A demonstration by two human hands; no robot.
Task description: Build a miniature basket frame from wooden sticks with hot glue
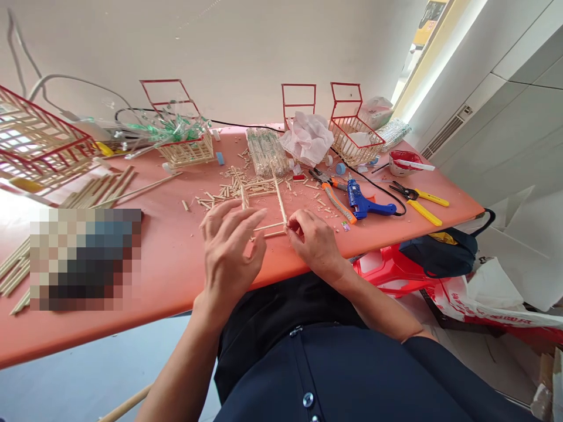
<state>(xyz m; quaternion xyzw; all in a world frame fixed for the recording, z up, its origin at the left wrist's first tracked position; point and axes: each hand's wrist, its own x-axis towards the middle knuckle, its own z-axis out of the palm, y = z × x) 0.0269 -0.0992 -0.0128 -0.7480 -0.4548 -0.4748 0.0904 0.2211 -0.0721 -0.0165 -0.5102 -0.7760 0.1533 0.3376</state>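
Note:
Before me on the orange tabletop lies a small frame of thin wooden sticks (280, 199), joined at its corners. My right hand (314, 241) pinches the near right corner of this frame between thumb and fingertips. Over its left side hovers my left hand (233, 249), fingers spread and thumb apart, with nothing visible in it. Part of the frame's left side is hidden behind that hand. Short cut pieces of stick (229, 189) are scattered just beyond the frame. A blue glue gun (367, 202) and orange-handled pliers (336, 199) lie to the right.
Yellow-handled pliers (422, 202) and a bowl of red paint (403, 164) stand at the right. Stick baskets with red rims (187, 153) line the wall, near a bundle of wrapped sticks (266, 153). Long loose sticks (103, 189) lie left. A black cord (396, 212) trails from the glue gun.

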